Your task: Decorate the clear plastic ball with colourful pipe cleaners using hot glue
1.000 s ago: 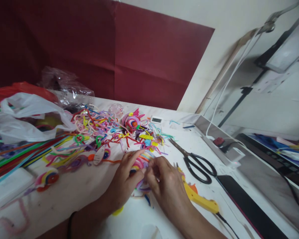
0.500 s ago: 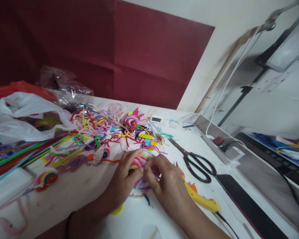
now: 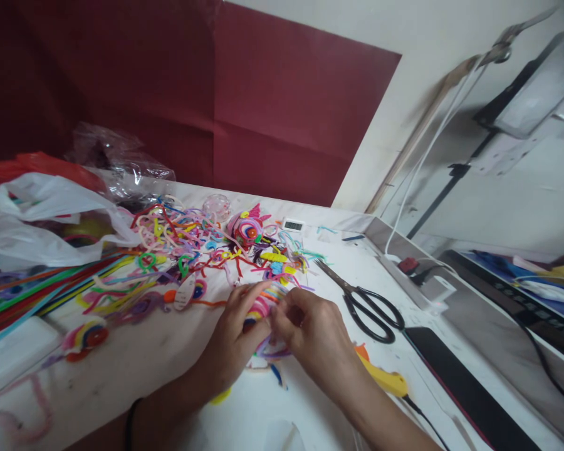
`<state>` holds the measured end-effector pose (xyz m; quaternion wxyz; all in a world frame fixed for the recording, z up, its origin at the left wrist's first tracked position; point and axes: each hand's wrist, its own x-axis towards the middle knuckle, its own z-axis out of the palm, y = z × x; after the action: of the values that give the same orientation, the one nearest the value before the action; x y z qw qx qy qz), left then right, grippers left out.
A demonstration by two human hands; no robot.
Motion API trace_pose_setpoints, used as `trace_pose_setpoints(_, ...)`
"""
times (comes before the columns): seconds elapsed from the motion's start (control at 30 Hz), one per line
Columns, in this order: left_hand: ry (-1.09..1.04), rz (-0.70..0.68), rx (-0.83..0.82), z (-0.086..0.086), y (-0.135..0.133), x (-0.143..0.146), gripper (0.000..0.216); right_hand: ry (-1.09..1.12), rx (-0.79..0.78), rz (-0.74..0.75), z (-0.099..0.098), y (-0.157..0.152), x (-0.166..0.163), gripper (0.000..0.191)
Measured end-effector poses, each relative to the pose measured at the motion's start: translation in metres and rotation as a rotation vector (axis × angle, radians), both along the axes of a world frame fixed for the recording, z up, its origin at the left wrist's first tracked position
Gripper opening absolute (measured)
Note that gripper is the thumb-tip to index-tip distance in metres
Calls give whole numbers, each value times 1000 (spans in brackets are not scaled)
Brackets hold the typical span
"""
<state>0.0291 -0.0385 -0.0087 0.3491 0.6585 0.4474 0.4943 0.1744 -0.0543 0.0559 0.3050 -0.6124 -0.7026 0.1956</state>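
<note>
My left hand (image 3: 232,335) and my right hand (image 3: 313,335) meet over a small coiled pipe-cleaner piece (image 3: 263,308) in pink, purple and other colours on the white table (image 3: 136,369). Both hands pinch it, left fingers behind it, right fingers at its right side. A purple loop of it shows below my right fingers. Most of the piece is hidden by the hands.
A heap of coloured pipe-cleaner scraps (image 3: 188,244) lies beyond the hands, with straight pipe cleaners (image 3: 32,294) and a white plastic bag (image 3: 42,219) at left. Black scissors (image 3: 364,300), a yellow glue gun (image 3: 383,379) and a black phone (image 3: 465,391) lie at right.
My right hand has shifted slightly left and up along the coiled piece; the left hand has hardly moved. The view has drifted a little.
</note>
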Motion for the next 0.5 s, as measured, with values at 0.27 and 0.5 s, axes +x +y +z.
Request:
trace_pose_setpoints(0.27, 19, -12, -2, 2, 0, 1, 52, 190, -63, 13, -8, 7, 5, 9)
trace_pose_setpoints(0.5, 0, -9, -33, 2, 0, 1, 50, 250, -124, 53, -9, 12, 13, 7)
